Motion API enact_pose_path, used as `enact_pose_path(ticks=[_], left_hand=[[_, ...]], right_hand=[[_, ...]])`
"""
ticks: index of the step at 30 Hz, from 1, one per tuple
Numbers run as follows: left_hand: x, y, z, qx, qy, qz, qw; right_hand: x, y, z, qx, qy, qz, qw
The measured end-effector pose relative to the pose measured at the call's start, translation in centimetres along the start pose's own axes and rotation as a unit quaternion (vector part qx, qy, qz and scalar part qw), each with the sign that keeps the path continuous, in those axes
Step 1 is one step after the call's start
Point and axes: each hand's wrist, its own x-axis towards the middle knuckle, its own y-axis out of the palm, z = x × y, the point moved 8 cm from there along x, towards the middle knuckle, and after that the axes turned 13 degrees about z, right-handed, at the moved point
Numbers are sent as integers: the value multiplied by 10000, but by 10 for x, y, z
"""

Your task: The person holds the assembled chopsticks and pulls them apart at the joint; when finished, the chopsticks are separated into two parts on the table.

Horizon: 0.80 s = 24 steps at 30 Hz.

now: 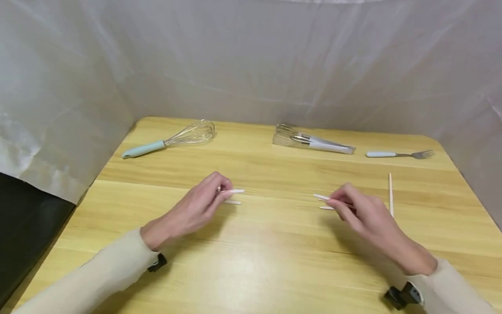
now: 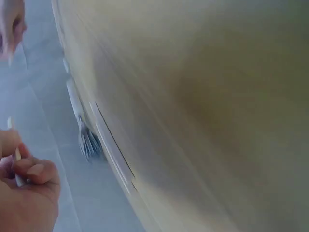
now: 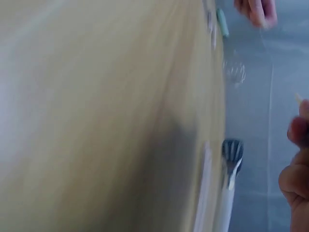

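Between thumb and fingers, my left hand [image 1: 198, 203] pinches a thin white stick [image 1: 237, 191], above the middle left of the wooden table [image 1: 251, 261]. Just below that hand, another white stick [image 1: 234, 202] lies on the wood, partly hidden by the fingers. My right hand [image 1: 364, 211] pinches a similar thin white stick [image 1: 321, 197] whose tip points left. Under its fingertips more pale stick [image 1: 326, 208] shows, partly covered by the hand. The left wrist view shows the pinched stick [image 2: 18, 153] poking out of the fist. Both held sticks are clear of the table.
At the back left lies a whisk [image 1: 168, 141] with a mint handle. Metal utensils in clear wrap [image 1: 313, 141] lie at the back centre, a white-handled fork [image 1: 400, 154] at the back right. One pale stick [image 1: 391, 194] lies right of my right hand. Grey sheeting [image 1: 251, 65] surrounds the table.
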Motion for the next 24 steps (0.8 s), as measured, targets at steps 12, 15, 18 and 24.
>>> enact_pose_path(ticks=[12,15,18,24], left_hand=[[-14,5,28,293,-742,854,9931],[-17,4,30,380,-852,972,9909],[-20,4,30,415,-890,1059,9895],[-23,8,30,396,-914,1228,9874]], right_hand=[[-25,8,-23,170,658,614,9958],[-31,8,-26,117,585,648,9961],[-37,7,-28,24,524,616,9967],[-43,9,-35,-39,518,706,9961]])
